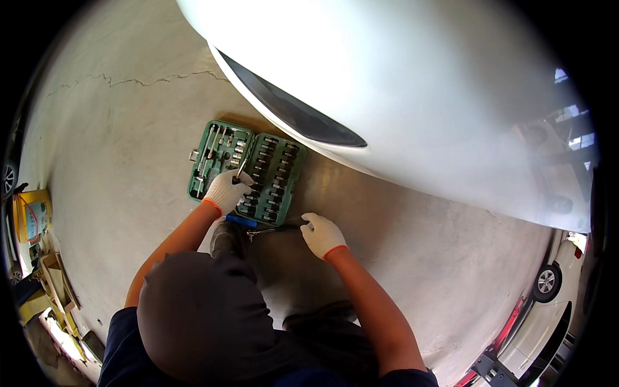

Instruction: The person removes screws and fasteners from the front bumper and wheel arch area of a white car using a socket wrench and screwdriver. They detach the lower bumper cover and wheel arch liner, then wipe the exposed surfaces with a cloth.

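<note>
My left hand (225, 193), in a white knit glove with an orange cuff, is closed on a small tool with a metal shaft (242, 169) and a dark end; its exact kind is unclear. It is over an unfolded green socket set case (294, 184). Metal sockets (239, 149) and bars sit in the left half, and dark bit sockets (280, 174) line the right half. My right hand (324, 237), gloved the same way, hovers right of the case with thumb and fingers apart. A ratchet wrench (261, 231) with a dark handle lies between it and my shoe.
Ahead and to the right, a white car's bumper (419, 109) with a black vent (290, 106) overhangs the concrete floor (129, 129). A blue item (241, 220) lies by the case's near edge. A yellow bucket (33, 214) stands far left. Another car (548, 309) is at lower right.
</note>
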`<state>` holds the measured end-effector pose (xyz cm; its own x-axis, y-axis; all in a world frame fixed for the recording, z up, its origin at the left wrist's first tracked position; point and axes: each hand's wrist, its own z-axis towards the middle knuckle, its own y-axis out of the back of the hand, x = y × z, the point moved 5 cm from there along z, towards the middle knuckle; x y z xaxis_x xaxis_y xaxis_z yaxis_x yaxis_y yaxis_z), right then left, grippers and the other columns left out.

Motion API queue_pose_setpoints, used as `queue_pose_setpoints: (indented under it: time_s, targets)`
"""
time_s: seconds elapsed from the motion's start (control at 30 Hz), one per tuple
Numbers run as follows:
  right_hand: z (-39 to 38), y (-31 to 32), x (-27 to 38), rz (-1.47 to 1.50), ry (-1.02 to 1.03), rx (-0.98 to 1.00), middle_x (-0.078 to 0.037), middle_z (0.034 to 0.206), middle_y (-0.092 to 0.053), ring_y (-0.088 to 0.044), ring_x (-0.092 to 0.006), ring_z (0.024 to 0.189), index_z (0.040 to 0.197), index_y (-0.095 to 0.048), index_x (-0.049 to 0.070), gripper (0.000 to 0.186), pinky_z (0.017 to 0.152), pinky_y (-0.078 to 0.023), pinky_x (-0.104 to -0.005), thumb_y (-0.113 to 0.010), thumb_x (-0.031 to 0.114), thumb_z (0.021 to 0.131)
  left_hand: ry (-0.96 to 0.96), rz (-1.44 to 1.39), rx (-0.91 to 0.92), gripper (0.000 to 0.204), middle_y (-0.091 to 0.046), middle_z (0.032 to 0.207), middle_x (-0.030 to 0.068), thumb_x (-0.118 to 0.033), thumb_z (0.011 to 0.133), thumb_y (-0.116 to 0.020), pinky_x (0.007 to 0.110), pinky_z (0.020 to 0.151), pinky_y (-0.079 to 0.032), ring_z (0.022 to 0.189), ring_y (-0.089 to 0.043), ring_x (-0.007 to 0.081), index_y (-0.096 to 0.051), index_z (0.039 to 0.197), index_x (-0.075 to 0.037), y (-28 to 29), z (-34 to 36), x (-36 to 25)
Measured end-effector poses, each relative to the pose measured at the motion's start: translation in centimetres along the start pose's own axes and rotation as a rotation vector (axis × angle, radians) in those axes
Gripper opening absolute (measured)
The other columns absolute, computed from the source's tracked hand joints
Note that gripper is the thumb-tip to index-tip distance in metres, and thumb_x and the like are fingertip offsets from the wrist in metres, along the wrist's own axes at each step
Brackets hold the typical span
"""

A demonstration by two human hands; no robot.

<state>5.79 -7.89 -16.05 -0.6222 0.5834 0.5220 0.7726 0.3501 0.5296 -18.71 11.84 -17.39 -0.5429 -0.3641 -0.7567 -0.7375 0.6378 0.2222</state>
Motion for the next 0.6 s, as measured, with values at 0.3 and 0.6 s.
queue_pose_setpoints:
  time_s: [0.3,0.6]
  targets:
    - [0.2,-0.1,-0.1,-0.010,0.007,-0.007,-0.023,0.130,-0.076,-0.071,-0.0414,0.122,0.144,-0.068,0.005,0.044,0.108,-0.055,-0.0513,-0.061,0.030,0.108,0.019,0.001,-0.004,0.025,-0.080,0.101,0.0131,-0.010,0.093,-0.071,0.036,0.078,-0.061,0.081,-0.075,0.0205,-0.078,0.112,0.003,-0.1,-0.1,-0.5]
    - [0.3,-0.2,-0.1,-0.006,0.007,0.002,-0.022,0.130,-0.076,-0.071,-0.0413,0.123,0.145,-0.068,0.005,0.044,0.109,-0.055,-0.0517,-0.060,0.029,0.109,-0.018,0.000,0.002,0.031,-0.081,0.100,0.0162,-0.013,0.094,-0.069,0.037,0.081,-0.062,0.084,-0.076,0.0226,-0.078,0.119,0.003,-0.2,0.6,-0.6]
